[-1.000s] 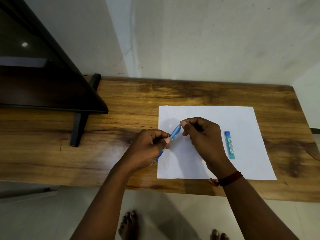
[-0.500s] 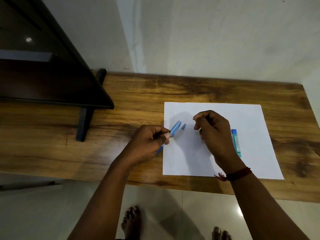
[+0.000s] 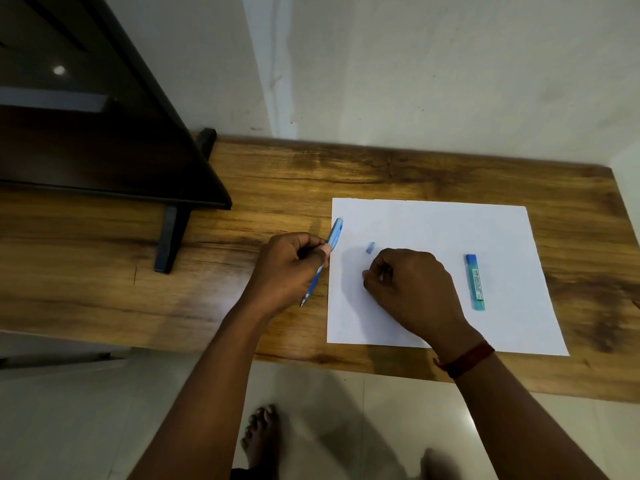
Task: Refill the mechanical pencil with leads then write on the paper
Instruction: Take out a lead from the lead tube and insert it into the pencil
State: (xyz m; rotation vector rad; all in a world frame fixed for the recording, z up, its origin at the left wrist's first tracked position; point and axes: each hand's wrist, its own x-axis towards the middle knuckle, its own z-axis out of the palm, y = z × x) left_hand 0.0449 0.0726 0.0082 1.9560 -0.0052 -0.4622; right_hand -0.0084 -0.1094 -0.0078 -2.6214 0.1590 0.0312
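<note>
My left hand (image 3: pixel 292 268) grips a blue mechanical pencil (image 3: pixel 333 237) by its barrel, top end pointing up and away, tip toward the table's near edge. The pencil's small blue cap (image 3: pixel 370 247) lies loose on the white paper (image 3: pixel 433 223). My right hand (image 3: pixel 408 285) rests on the paper just below the cap, fingers curled closed; whether anything small sits between the fingertips is hidden. A teal lead case (image 3: pixel 475 282) with a blue end lies on the paper to the right of that hand.
The paper lies on a wooden table (image 3: pixel 277 181) against a white wall. A dark screen on a black stand (image 3: pixel 169 237) fills the table's left side. My bare feet show on the tiled floor below the near edge.
My right hand pulled the cap off the pencil's top, left it on the paper, then dropped lower onto the sheet. My left hand tilted the pencil a little to the left.
</note>
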